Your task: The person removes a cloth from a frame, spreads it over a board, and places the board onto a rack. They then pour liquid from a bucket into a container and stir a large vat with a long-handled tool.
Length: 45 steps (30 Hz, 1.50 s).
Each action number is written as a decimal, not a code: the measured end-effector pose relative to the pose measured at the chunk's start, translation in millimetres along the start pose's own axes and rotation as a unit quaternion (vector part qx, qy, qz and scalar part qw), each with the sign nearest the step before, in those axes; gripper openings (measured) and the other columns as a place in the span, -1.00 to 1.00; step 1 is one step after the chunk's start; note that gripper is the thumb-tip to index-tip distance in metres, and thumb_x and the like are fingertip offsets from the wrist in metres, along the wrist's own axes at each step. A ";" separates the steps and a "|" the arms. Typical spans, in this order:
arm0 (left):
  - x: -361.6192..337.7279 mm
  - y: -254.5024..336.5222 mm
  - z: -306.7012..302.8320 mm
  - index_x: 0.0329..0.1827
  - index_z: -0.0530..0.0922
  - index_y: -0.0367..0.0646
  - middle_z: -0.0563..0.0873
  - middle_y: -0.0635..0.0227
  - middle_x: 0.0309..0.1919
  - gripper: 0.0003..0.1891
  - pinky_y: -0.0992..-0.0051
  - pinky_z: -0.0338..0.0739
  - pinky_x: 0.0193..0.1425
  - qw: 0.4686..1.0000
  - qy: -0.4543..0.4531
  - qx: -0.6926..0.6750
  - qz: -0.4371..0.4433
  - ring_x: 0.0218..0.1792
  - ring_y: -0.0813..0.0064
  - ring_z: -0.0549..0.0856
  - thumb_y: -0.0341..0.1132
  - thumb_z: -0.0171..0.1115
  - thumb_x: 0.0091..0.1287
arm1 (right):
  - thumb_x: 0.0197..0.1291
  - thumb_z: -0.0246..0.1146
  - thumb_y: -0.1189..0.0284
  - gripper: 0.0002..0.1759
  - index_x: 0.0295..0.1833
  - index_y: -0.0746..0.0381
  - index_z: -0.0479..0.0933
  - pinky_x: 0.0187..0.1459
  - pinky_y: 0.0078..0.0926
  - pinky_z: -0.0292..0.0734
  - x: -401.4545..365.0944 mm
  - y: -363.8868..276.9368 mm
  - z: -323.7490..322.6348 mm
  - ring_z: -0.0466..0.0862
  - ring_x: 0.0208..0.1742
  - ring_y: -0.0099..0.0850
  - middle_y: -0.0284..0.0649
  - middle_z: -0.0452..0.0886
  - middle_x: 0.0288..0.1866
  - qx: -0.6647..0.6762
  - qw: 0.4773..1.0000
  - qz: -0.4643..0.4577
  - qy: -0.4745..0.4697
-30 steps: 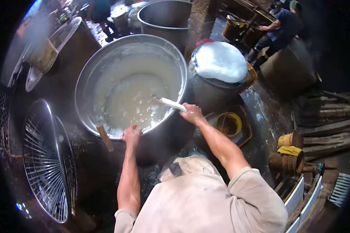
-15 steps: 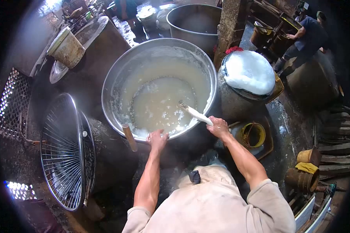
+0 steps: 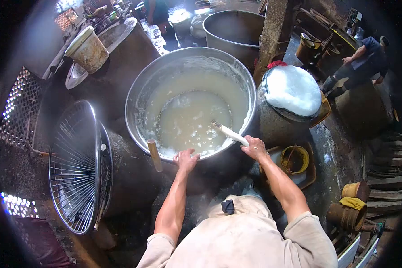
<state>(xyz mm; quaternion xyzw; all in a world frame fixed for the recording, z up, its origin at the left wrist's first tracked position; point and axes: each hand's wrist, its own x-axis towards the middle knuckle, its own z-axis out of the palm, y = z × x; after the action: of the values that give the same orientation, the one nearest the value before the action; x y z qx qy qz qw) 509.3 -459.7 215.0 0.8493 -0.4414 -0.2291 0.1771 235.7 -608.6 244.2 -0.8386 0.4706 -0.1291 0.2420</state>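
The right hand (image 3: 256,148) is closed around the upper end of a white paddle (image 3: 230,132), which slopes away from it so that the far end sits in the pale liquid (image 3: 187,120). This grip probably keeps the fingers clear of the steam. The left hand (image 3: 185,159) lies with fingers spread on the near rim of the large metal basin (image 3: 134,89), apparently bracing the body. A wooden stick (image 3: 154,155) leans on the rim just left of the left hand. A foam-topped vessel (image 3: 290,89) stands beyond the right hand, and a yellow bucket (image 3: 295,159) sits near its right side.
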 end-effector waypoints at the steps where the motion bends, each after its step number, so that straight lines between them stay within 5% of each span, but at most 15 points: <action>1: 0.0 -1.0 0.3 -0.02 0.57 -0.01 0.62 0.34 -0.03 -0.54 0.13 -0.06 0.29 1.000 0.007 -0.003 0.005 0.13 0.32 0.42 0.01 0.21 0.04 | -0.11 0.28 0.27 -0.68 -0.20 0.13 0.46 -0.23 -0.06 0.51 -1.0 -0.5 -0.4 0.62 -0.29 -0.03 -0.08 0.61 -0.38 0.007 1.000 -0.003 0.012; 17: -1.5 1.3 1.1 -0.04 0.58 0.03 0.63 0.40 -0.06 -0.54 0.19 -0.06 0.28 1.000 0.017 0.008 0.008 0.11 0.35 0.44 0.01 0.26 0.01 | -0.24 0.35 0.12 -0.43 -0.03 0.07 0.46 -0.13 -0.18 0.32 -1.1 0.3 -7.2 0.56 -0.08 -0.25 -0.25 0.56 -0.18 -0.013 0.998 -0.020 0.064; 45: -5.4 4.6 -5.1 -0.02 0.57 0.02 0.64 0.38 -0.07 -0.55 0.17 -0.03 0.28 0.999 0.008 -0.022 0.022 0.12 0.34 0.45 -0.01 0.24 0.03 | -0.21 0.37 0.18 -0.48 -0.05 0.07 0.47 -0.07 -0.14 0.29 -5.0 -2.0 -9.6 0.49 -0.04 -0.25 -0.27 0.51 -0.15 -0.045 0.992 -0.013 0.120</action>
<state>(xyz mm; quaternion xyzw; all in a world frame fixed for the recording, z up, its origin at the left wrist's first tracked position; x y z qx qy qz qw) 506.3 -457.2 222.8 0.8372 -0.4531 -0.2279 0.2046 230.3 -606.1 253.5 -0.8331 0.4906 -0.2110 0.1437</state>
